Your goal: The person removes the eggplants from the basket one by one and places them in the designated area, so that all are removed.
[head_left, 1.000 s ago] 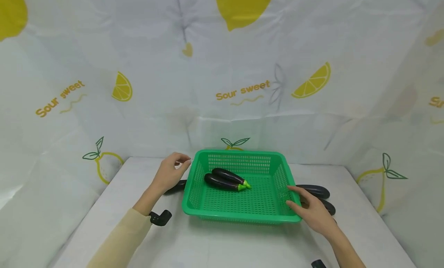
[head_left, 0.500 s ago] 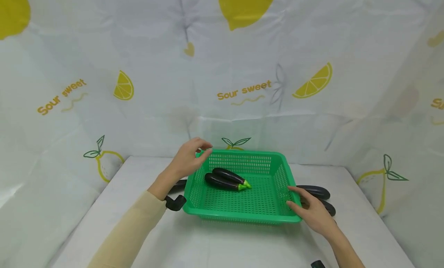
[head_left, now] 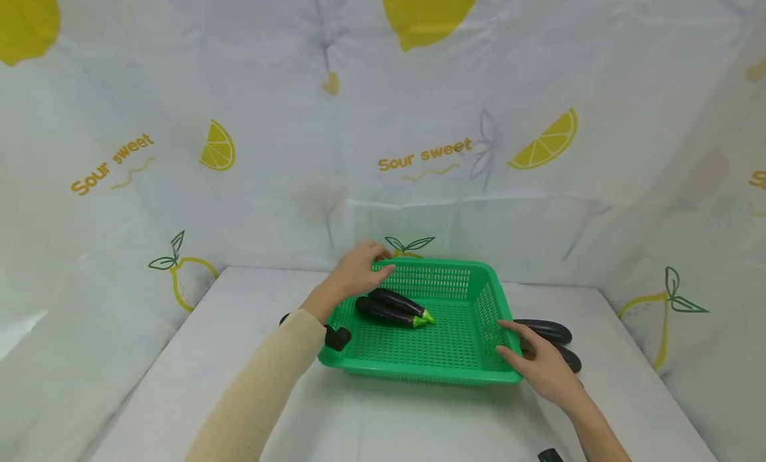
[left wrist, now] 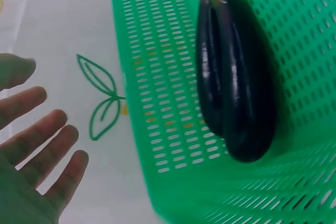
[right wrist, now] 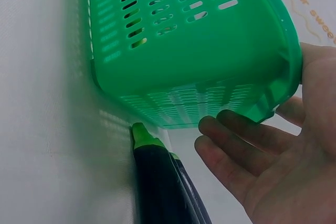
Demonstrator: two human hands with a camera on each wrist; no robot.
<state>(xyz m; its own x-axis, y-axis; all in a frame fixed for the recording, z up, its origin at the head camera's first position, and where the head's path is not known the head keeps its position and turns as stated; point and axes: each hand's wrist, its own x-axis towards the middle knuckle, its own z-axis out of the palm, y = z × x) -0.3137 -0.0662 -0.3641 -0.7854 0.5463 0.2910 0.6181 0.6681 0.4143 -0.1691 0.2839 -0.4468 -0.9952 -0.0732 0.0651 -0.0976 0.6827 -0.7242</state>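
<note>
A green plastic basket point(head_left: 419, 367) holds two dark eggplants point(head_left: 385, 314) with green stems, lying side by side at its left. My left hand point(head_left: 359, 270) is over the basket's back left, its fingers spread and nothing between them. In the left wrist view that hand point(left wrist: 39, 145) appears outside the basket's rim, apart from the eggplants point(left wrist: 247, 77). My right hand point(head_left: 541, 365) holds the basket's right rim. The right wrist view has thumb and a finger of this hand point(right wrist: 273, 166) over the rim, the other fingers along the outer wall.
Two more eggplants point(head_left: 544, 330) lie on the white table point(head_left: 383, 422) right of the basket, partly behind my right hand. Another dark end point(head_left: 284, 318) shows beside my left forearm. A lemon-printed white sheet point(head_left: 275, 203) hangs behind.
My left hand has moved right, from beside the basket's left rim to over its back left part. The right hand stays at the right rim; the basket and eggplants have not moved.
</note>
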